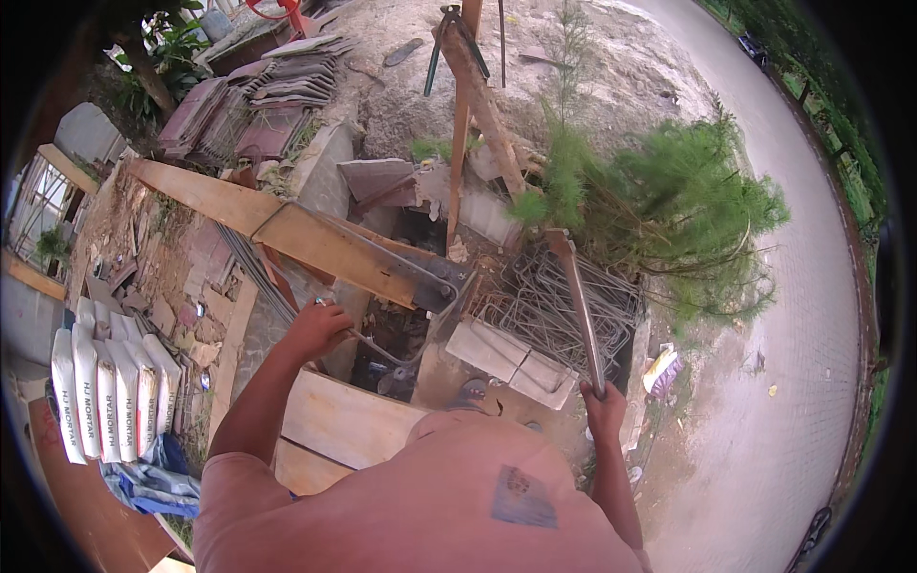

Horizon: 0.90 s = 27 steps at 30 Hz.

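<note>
My left hand (320,329) is closed around the end of a bent steel rod (377,349). The rod curves back up onto a long wooden beam (220,201), along whose top another stretch of it runs. A dark metal plate (444,277) lies at the beam's near end, by the rod's bend. My right hand (604,411) grips the lower end of a long metal bar (580,306), which tilts up and away to a wider brownish head. The bar stands over a heap of bent steel stirrups (564,306), apart from the rod.
Pale blocks (506,358) edge the stirrups. A leafy green branch (669,210) spreads at right, beside a paved road (802,315). Stacked mortar bags (115,382) stand at left, roof tiles (277,95) farther off. Bolt cutters (449,43) hang on a wooden post (463,124).
</note>
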Each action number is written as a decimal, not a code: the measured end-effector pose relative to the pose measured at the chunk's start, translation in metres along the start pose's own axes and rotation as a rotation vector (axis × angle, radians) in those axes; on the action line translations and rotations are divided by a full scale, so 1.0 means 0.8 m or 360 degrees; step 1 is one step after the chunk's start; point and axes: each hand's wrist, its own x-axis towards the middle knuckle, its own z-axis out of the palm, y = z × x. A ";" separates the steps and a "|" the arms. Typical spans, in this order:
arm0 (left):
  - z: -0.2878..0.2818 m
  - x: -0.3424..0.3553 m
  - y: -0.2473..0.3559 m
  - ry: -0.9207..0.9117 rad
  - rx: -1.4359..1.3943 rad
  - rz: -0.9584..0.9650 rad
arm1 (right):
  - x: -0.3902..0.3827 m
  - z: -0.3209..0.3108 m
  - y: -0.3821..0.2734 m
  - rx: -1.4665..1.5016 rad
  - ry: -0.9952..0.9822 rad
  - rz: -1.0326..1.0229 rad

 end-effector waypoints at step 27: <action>0.043 0.043 0.041 0.0448 -0.0571 -0.1310 | 0.020 -0.034 0.143 -0.0200 -0.0136 -0.0084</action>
